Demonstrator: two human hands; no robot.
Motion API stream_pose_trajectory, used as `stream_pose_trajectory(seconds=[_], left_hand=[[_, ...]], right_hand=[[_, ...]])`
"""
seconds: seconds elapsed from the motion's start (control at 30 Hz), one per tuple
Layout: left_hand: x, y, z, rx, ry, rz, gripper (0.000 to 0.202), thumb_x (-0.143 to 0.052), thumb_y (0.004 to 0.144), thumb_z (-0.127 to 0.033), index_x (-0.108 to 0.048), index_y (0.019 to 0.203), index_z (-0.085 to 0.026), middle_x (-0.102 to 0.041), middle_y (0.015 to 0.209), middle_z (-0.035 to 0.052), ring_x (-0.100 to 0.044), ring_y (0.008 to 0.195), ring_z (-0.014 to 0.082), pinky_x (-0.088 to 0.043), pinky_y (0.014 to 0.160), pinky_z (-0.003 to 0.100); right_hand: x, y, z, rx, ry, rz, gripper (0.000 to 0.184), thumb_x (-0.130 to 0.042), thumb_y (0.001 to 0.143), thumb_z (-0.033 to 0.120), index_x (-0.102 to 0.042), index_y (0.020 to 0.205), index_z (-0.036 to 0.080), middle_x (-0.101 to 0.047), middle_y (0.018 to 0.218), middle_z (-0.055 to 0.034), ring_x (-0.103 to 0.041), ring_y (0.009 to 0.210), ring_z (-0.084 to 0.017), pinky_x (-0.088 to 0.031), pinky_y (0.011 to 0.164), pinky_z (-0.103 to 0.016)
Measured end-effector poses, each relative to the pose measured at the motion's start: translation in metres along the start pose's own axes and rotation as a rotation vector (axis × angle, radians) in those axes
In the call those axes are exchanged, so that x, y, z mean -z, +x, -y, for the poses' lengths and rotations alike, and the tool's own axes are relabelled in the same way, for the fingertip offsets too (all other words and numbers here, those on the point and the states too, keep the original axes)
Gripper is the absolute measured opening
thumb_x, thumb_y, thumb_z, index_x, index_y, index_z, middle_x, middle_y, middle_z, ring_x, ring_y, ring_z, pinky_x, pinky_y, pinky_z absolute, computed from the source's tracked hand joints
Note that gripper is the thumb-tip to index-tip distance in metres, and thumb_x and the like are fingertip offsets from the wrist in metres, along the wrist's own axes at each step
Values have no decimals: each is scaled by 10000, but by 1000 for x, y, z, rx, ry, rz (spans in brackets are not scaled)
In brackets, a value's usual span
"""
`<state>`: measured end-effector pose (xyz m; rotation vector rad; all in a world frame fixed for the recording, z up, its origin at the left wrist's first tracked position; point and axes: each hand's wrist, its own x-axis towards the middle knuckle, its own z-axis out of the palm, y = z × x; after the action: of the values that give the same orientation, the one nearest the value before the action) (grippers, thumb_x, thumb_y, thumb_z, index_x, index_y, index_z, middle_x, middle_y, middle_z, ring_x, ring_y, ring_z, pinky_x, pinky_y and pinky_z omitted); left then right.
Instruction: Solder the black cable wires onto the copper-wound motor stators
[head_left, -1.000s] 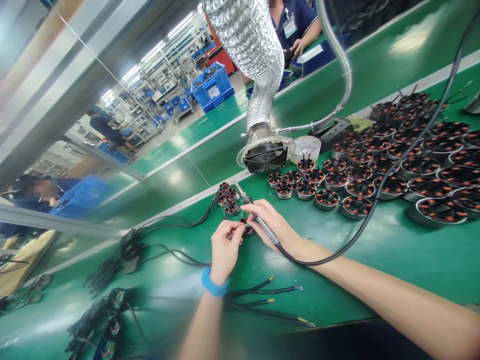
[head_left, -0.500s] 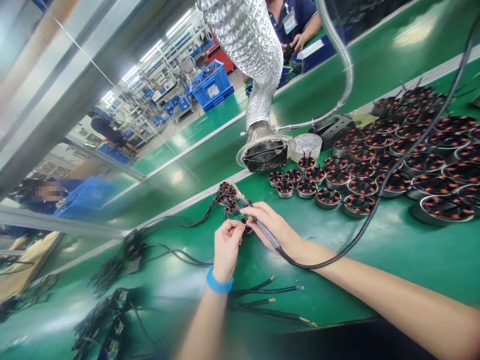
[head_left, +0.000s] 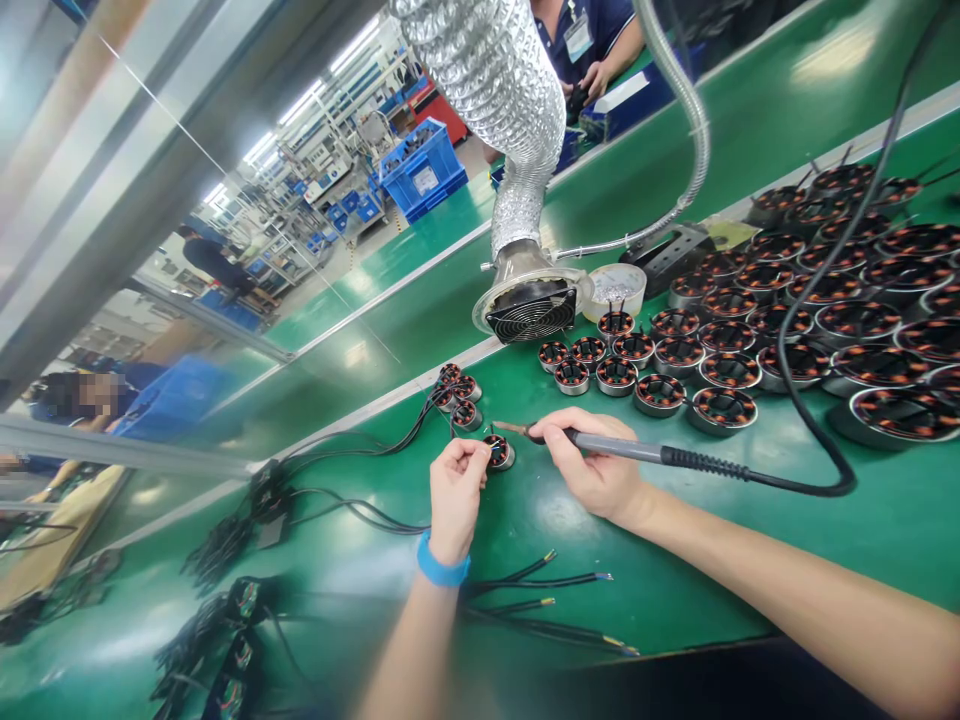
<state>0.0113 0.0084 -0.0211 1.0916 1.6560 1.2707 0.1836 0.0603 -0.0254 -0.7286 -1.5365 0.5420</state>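
My right hand point(head_left: 592, 465) grips a soldering iron point(head_left: 622, 450) like a pen; its handle lies almost level and its tip points left toward a small motor stator point(head_left: 499, 452) on the green table. My left hand point(head_left: 454, 490), with a blue wristband, is pinched shut just left of that stator, touching it or its wire; what sits between the fingers is too small to make out. The iron's black cord point(head_left: 814, 440) loops off to the right and up.
Several copper-wound stators point(head_left: 720, 370) cover the table at right. A fume extractor hood point(head_left: 531, 310) on a silver duct hangs behind. Wired stators point(head_left: 457, 390) and loose black wires point(head_left: 540, 595) lie near my hands. A co-worker sits at the back.
My right hand has swung the soldering iron down from steep to almost level, with the tip now pointing at the stator from the right. The cord shifted right. The left hand barely moved.
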Motion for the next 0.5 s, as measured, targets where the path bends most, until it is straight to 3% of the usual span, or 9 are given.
stream_pose_trajectory(seconds=[0.13, 0.5], left_hand=[[0, 0, 1, -1, 10, -6, 236, -688, 841, -363, -663, 797, -133, -554, 647, -21, -444, 581, 86, -356, 570, 216], [0, 1, 2, 12, 0, -26, 239, -693, 830, -370, -660, 788, -137, -547, 627, -28, -431, 557, 81, -342, 547, 211]], right_hand=[[4, -1, 3, 10, 83, 20, 195, -527, 924, 173, -660, 784, 195, -664, 638, 39, -600, 527, -86, -445, 542, -215], [1, -1, 1, -13, 120, 70, 202, -529, 914, 175, -673, 773, 191, -688, 662, 22, -606, 532, -97, -450, 536, -217]])
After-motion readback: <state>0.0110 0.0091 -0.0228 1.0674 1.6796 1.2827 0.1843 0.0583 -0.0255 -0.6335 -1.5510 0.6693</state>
